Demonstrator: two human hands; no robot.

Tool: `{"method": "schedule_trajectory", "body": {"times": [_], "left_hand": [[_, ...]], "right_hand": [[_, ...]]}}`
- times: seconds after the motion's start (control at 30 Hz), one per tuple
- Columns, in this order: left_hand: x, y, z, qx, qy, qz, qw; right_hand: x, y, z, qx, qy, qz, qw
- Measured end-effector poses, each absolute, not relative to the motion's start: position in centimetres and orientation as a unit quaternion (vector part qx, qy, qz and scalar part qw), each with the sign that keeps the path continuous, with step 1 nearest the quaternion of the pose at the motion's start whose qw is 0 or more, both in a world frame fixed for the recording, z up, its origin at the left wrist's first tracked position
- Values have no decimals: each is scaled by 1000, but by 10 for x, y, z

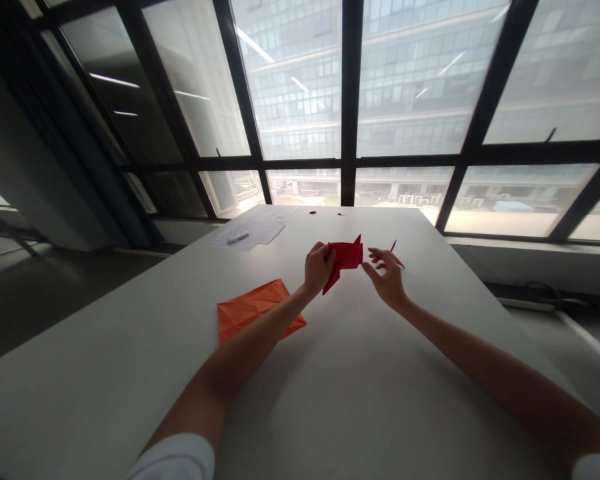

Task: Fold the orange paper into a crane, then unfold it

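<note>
My left hand point(319, 268) is closed around one end of a red folded paper figure point(349, 255), holding it above the table. Pointed flaps stick out at its top and bottom. Just right of the figure, my right hand point(386, 275) has its fingers apart with nothing between them; a small gap seems to separate it from the paper. Behind those fingers lies a small red pointed piece point(397, 259), partly hidden. A creased orange sheet of paper point(250, 308) rests on the table, partly covered by my left forearm.
The white table point(370, 393) stretches toward large dark-framed windows. White paper sheets point(266, 231) with a white marker-like stick point(238, 237) lie at the far left. Round dark holes point(313, 213) show near the table's far edge. A dark curtain point(75, 127) hangs at left.
</note>
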State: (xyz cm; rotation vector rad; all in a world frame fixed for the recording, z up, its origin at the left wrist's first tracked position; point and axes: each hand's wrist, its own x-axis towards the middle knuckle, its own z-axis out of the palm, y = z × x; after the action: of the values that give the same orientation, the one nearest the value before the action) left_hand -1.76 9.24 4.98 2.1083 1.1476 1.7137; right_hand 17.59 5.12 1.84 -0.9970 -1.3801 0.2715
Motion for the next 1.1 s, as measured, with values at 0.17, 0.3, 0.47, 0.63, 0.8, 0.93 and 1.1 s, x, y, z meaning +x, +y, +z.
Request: {"method": "schedule_trajectory", "body": {"times": [0.17,0.3,0.47,0.63,0.8,0.93,1.1], "left_hand": [[-13,84,46,751,350,543,135],[-16,95,41,720,396,528,215],[-18,114,28,648,475,474,361],[-16,112,29,615,477,447,441],[-20,100,42,659,335,352,574],[-22,97,41,651,295,289,637],[-17,104,32,695,371,345,509]], "right_hand": [[168,55,19,-409,-639,244,604],[174,55,21,-382,-657,246,601],[176,36,29,-348,-713,169,585],[176,30,24,-365,-738,153,546],[185,45,12,-404,-654,298,566],[193,51,9,-392,-553,382,628],[194,49,7,-411,-591,431,544]]}}
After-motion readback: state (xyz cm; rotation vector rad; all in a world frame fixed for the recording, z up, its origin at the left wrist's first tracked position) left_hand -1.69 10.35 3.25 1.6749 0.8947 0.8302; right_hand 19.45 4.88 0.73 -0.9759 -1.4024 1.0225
